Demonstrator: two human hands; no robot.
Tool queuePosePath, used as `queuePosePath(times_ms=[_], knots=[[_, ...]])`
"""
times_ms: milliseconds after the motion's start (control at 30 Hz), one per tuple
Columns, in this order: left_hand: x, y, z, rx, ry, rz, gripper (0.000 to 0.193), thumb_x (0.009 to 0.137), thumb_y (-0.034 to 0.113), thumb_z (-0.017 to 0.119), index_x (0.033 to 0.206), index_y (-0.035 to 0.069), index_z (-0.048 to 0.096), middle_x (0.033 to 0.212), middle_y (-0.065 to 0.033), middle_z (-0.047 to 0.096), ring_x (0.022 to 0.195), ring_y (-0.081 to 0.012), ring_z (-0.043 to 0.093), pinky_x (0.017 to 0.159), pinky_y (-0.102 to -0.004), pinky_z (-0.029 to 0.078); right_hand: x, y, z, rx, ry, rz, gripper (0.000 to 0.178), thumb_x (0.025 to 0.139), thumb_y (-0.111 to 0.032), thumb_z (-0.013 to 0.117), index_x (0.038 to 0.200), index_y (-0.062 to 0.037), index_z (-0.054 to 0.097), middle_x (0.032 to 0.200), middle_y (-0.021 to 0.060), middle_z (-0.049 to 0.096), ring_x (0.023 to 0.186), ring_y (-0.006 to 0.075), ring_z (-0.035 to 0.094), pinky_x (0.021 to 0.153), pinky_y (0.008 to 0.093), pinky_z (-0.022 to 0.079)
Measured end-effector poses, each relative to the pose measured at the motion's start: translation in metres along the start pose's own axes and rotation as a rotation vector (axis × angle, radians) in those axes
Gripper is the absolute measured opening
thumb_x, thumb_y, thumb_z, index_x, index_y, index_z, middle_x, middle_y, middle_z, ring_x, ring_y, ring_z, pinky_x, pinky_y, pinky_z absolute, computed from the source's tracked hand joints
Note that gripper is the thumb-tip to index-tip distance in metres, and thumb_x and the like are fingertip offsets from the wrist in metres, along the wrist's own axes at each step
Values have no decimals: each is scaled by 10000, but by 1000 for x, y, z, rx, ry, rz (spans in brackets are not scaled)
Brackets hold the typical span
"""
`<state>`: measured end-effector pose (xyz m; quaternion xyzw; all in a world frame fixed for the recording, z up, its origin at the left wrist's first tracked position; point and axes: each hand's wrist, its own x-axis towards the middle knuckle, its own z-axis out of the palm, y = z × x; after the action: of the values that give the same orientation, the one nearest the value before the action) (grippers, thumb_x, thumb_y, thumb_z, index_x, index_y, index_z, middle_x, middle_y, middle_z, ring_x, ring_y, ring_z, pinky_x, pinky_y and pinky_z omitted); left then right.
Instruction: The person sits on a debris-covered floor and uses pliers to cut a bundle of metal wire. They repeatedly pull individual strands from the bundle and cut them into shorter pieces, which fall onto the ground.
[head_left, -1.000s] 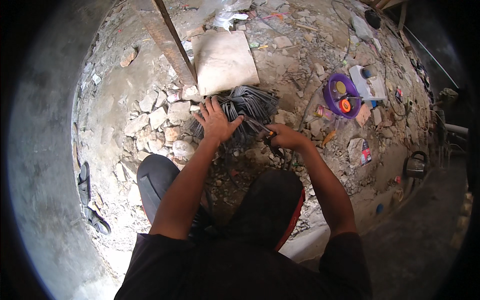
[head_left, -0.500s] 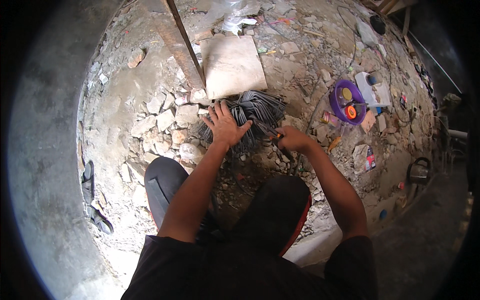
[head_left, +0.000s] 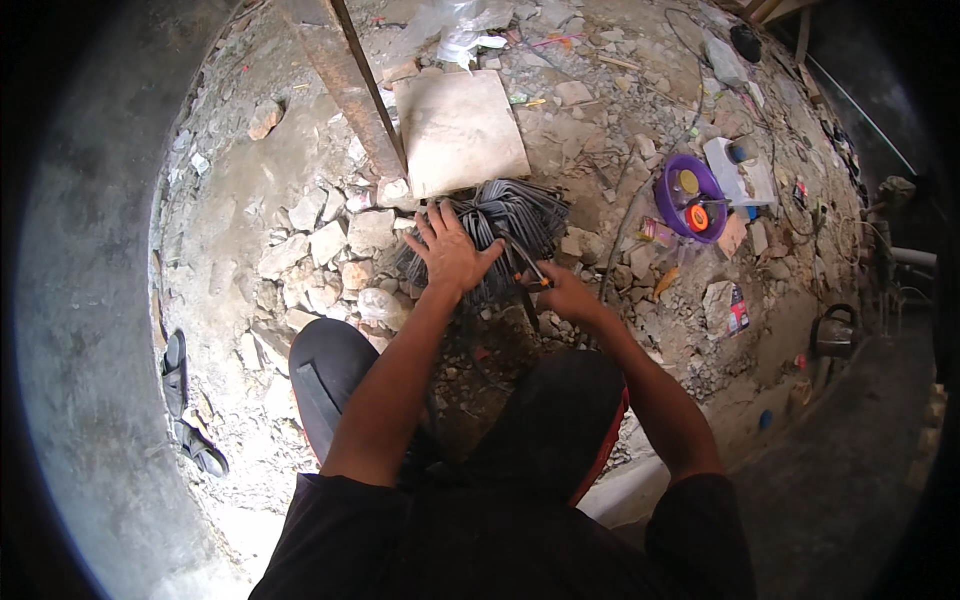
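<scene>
Board [head_left: 462,130] lying just beyond rod bundle [head_left: 535,208]

Right of the board, a basin [head_left: 711,181] is sitting. On the board's near side, the left hand [head_left: 455,258] is resting on the bundle, fingers apart; the right hand [head_left: 578,297] is clamping around pliers [head_left: 526,259].

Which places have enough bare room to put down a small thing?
The pale board, just beyond the bent metal rods, looks bare on top. Another open patch of dirt lies left of the stone pile. It is crowded at the rods, with the left hand, right hand and tool there.
</scene>
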<state>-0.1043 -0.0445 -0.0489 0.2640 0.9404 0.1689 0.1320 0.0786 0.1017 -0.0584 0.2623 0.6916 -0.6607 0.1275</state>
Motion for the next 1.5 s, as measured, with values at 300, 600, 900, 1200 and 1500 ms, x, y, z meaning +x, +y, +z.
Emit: queuePosePath(times_ms=[300,600,900,1200,1500], knots=[[-1,2,1,25,-7,-5,1266,791,721,730,1599,-60,147,1668,-287,166,1551,-528,107,1210,-723,50,8,26,23,43,107,-56,458,751,58,581,1176,-28,728,1055,50,692,902,188,617,815,341,495],[2,0,5,35,-10,-14,1291,777,740,728,1604,-61,144,1676,-275,162,1556,-516,105,1214,-715,48,0,0,7,34,18,-53,496,720,30,580,1189,-9,736,894,63,684,784,171,599,701,328,482],[3,2,4,62,-28,-14,1307,777,765,707,1609,-61,130,1678,-278,161,1561,-496,113,1211,-720,47,27,-36,-28,-140,-115,147,442,795,-47,600,1223,-45,710,817,65,661,661,167,569,606,347,457],[3,-1,12,72,15,16,1302,778,755,717,1601,-70,136,1665,-285,179,1552,-514,119,1201,-732,50,-2,34,24,-126,209,-172,345,786,-9,598,1111,5,713,948,130,631,845,242,607,747,405,475],[4,7,13,47,16,14,1307,775,744,725,1603,-77,135,1671,-277,171,1562,-493,99,1203,-731,43,31,133,41,-223,425,-254,369,811,9,617,1178,2,648,1099,183,632,995,313,614,840,453,456]])
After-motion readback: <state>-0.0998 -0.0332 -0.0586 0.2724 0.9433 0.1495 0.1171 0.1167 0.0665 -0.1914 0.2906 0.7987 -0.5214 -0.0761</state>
